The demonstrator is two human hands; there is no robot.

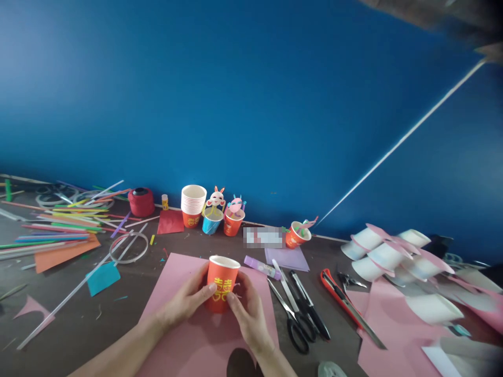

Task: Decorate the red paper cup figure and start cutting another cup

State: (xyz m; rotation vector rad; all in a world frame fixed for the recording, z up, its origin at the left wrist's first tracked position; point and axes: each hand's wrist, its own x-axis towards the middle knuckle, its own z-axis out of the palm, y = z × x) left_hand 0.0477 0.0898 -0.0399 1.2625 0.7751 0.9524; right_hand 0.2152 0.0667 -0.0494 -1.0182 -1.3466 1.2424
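Observation:
An orange-red paper cup (pixel 222 277) with a yellow printed character stands upright over a pink sheet of paper (pixel 176 335). My left hand (pixel 196 290) holds the cup's left side, thumb on the front. From the right, my right hand (pixel 247 309) grips the same cup, its thumb near the lower front. Most of the fingers are hidden behind the cup. Just right of the sheet lie black-handled scissors (pixel 297 324), black pens (pixel 310 306) and a purple glue stick (pixel 262 267).
Along the blue wall stand stacked paper cups (pixel 193 201), a blue cup (pixel 212 222) with a bunny face and a red thread spool (pixel 141 202). Colored straws (pixel 66 225) spread at left. A red utility knife (pixel 349 303) and white cups with pink discs (pixel 385 254) lie at right.

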